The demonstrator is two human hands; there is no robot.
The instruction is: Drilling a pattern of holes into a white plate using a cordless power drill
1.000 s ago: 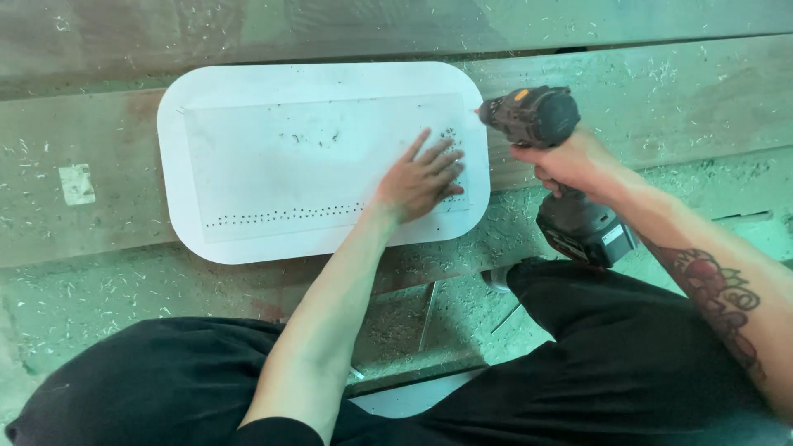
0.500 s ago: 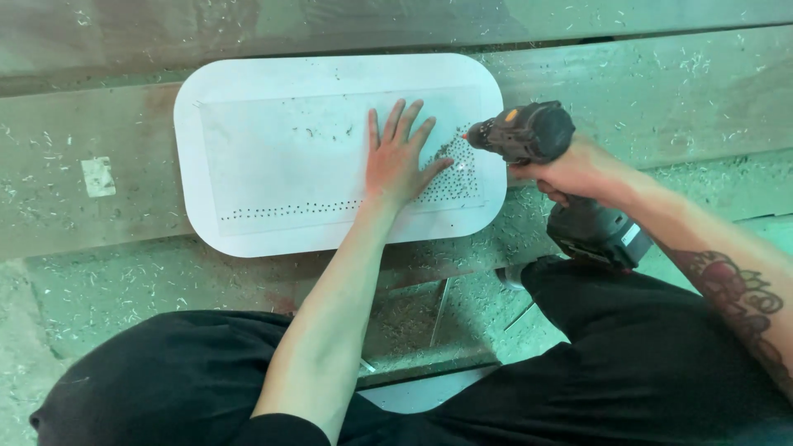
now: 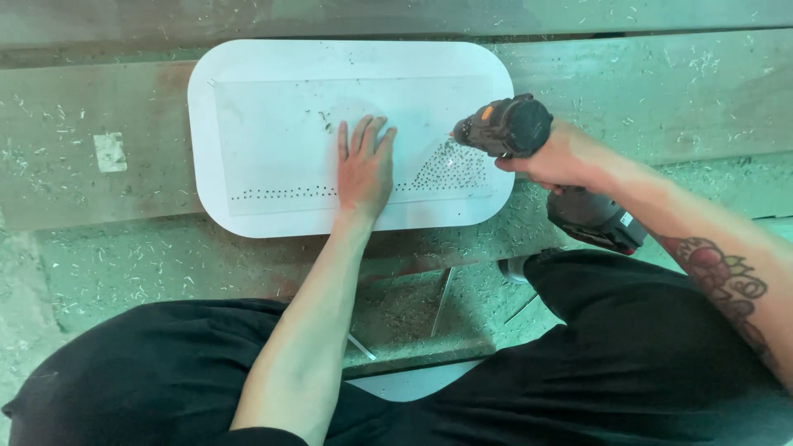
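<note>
Worn wooden planks (image 3: 677, 91) strewn with shavings, a greenish floor (image 3: 124, 264) below, lit evenly

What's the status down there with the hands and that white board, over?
Left hand flat on white rounded plastic panel. Right hand grips dark cordless drill, bit at hole cluster. Shavings around; nothing blocking.

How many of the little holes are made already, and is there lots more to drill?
Done: a row of small holes along the white rounded plastic panel's near edge, plus a cluster at its right. In hand: the left hand presses it flat; the right hand aims the black cordless drill. Most of the panel remains undrilled.
</note>
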